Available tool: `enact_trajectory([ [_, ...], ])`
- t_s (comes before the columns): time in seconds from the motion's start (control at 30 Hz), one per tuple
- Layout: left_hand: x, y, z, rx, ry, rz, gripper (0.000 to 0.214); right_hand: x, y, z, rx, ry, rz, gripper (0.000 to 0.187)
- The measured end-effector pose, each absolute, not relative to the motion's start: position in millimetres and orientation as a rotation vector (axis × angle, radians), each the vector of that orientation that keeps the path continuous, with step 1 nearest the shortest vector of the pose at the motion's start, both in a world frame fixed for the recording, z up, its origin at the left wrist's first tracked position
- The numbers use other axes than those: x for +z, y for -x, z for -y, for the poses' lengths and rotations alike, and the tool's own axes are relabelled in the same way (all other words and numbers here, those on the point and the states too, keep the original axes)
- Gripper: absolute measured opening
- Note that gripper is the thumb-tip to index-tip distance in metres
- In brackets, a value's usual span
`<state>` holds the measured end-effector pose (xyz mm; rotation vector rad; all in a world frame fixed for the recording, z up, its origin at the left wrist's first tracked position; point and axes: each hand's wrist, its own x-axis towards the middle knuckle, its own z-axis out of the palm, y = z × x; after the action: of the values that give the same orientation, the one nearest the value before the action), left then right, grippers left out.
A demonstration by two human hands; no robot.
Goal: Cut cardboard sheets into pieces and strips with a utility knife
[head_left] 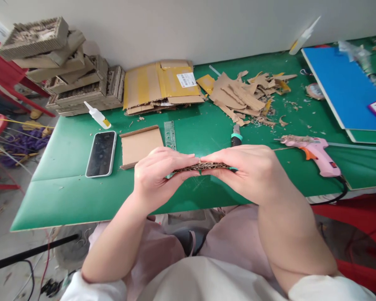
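The bare left hand (pixel 158 171) and bare right hand (pixel 247 171) pinch 1 brown corrugated cardboard piece (pixel 203 166) between thumbs and fingers, above the near part of the green tabletop (pixel 72 196). Uneven pressure from the 2 grips could crease its exposed flutes. Just beyond the right hand lies a black-and-teal-handled tool (pixel 236 139), partly hidden; a dropped knuckle could knock it. Farther right, the pink plastic glue gun (pixel 322 156) could burn a straying wrist if hot, which I cannot tell. Behind, loose torn brown cardboard scraps (pixel 244 94) could slide forward if bumped.
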<state>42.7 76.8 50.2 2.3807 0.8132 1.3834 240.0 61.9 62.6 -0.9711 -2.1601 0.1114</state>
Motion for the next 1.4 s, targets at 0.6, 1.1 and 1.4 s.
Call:
enact_trajectory([
  [0.6, 51.8, -34.9, -80.2, 1.259, -2.645, -1.052, 0.010, 64.8, -247.2, -67.0, -0.101, 1.003, 2.081, 0.011],
  [1.1, 50.7, -50.3, -70.5, 1.254, -2.791, -1.004, 0.014, 64.3, -235.7, -58.5, -0.024, 0.879, 2.073, 0.016],
  [1.4, 46.7, -43.9, -75.5, 1.295, -2.727, -1.031, 0.015, 66.3, -240.4, -62.9, 0.019, 0.908, 2.010, 0.018],
])
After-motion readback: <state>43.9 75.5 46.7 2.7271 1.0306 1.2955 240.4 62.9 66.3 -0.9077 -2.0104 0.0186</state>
